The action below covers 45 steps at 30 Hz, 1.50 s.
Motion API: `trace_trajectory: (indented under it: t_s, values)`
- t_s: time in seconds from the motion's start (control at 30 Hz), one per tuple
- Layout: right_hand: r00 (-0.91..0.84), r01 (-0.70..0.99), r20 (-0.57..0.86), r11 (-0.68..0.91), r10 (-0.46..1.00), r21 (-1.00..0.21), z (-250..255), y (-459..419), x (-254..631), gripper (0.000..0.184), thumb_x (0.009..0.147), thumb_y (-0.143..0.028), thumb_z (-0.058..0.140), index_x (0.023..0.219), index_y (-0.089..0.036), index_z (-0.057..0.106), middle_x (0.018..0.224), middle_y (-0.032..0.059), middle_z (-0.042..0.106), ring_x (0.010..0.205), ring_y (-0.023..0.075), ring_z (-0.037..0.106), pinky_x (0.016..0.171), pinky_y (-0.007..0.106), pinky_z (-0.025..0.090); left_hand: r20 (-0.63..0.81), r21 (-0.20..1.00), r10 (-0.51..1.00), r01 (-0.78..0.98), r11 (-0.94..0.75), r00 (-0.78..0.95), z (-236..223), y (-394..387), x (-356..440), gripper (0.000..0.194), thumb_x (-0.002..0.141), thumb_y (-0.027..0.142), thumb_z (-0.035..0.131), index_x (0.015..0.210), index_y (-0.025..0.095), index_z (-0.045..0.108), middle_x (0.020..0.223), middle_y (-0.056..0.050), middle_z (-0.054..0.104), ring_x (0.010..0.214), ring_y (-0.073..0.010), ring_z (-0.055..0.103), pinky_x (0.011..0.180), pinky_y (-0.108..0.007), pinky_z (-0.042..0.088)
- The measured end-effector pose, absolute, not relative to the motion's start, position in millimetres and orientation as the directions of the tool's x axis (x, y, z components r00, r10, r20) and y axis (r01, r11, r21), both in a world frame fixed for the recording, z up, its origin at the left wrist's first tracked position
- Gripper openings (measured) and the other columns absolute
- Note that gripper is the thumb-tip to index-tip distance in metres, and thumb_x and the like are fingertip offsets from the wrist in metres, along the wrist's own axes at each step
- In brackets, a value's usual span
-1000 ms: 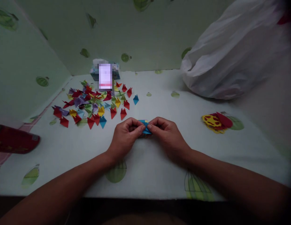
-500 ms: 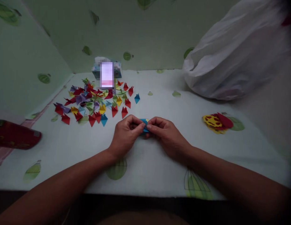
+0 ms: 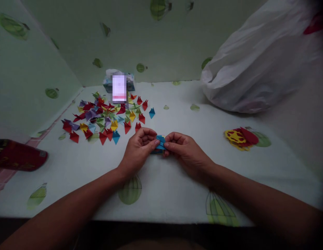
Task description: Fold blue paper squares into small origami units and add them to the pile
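Holding the folded blue paper (image 3: 160,141) just below the frame's centre, your left hand (image 3: 139,147) and right hand (image 3: 186,149) have their fingers (image 3: 148,131) pinched closed on its opposite sides; colourful folded pieces (image 3: 127,127) spread over the worktop (image 3: 172,187), left of centre.

Table (image 3: 177,194): white top, green balloon print. Back wall (image 3: 125,38): pale green, balloon motifs, behind table. Side wall (image 3: 23,76): matching, left of table. Pink strip (image 3: 2,182): along table's left edge. Light: dim.

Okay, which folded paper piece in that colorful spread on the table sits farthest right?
The deep-blue piece, lying slightly apart at the right edge; the nearby red pieces and all the others lie farther left.
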State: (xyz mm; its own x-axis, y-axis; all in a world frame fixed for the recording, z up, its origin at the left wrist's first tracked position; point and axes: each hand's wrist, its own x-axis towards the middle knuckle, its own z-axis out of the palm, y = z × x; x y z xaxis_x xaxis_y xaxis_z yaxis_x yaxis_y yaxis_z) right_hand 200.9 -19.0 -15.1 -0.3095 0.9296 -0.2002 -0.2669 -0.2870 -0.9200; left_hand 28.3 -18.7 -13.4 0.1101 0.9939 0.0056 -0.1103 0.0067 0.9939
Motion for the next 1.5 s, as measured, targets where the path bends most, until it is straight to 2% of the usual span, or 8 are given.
trace_trajectory:
  t_s: [0.4, 0.73, 1.27, 1.5]
  values:
    - [-0.318, -0.229, -0.191, -0.271, 0.929, -0.935, -11.5, -19.0, 202.7, 0.023, 0.074, -0.03, 0.08, 0.075, -0.019, 0.06, 0.062, -0.0042, 0.062, 0.061, 0.0115, 0.057, 0.071, 0.03, 0.041, 0.028, 0.996, 0.989, -0.092, -0.015, 0.145, -7.4, -20.0, 24.6, 0.024, 0.075, 0.023, 0.079, 0.093, 0.018, 0.063, 0.085, 0.0, 0.066, 0.08, -0.0121, 0.066, 0.074, -0.024, 0.056]
    - [-0.349, -0.191, -0.186, -0.264, 0.918, -0.946, -11.2, -20.5, 204.7, 0.019, 0.078, -0.03, 0.075, 0.075, -0.018, 0.059, 0.062, -0.0025, 0.063, 0.064, 0.0125, 0.056, 0.073, 0.03, 0.041, 0.028, 0.995, 0.989, -0.094, -0.015, 0.146, -7.9, -20.8, 25.1, 0.03, 0.071, 0.026, 0.085, 0.091, 0.018, 0.064, 0.083, 0.001, 0.068, 0.078, -0.0115, 0.067, 0.073, -0.022, 0.056]
    - [-0.316, -0.196, -0.168, -0.238, 0.934, -0.951, -14.5, -21.9, 203.9, 0.019, 0.081, -0.031, 0.071, 0.073, -0.02, 0.058, 0.06, -0.0024, 0.062, 0.065, 0.0139, 0.054, 0.074, 0.031, 0.04, 0.034, 0.999, 0.994, 0.006, -0.034, 0.107, -6.5, -24.6, 28.3, 0.022, 0.072, 0.028, 0.083, 0.084, 0.018, 0.067, 0.077, -0.001, 0.07, 0.072, -0.0139, 0.067, 0.067, -0.025, 0.055]
    - [-0.314, -0.12, -0.138, -0.183, 0.939, -0.976, -13.9, -20.4, 205.8, 0.019, 0.081, -0.032, 0.071, 0.074, -0.019, 0.059, 0.063, -0.0023, 0.061, 0.065, 0.0136, 0.056, 0.072, 0.031, 0.042, 0.05, 0.994, 0.995, 0.088, -0.058, 0.088, -7.1, -26.6, 29.4, 0.017, 0.074, 0.026, 0.081, 0.082, 0.018, 0.069, 0.077, -0.001, 0.07, 0.071, -0.014, 0.066, 0.068, -0.026, 0.054]
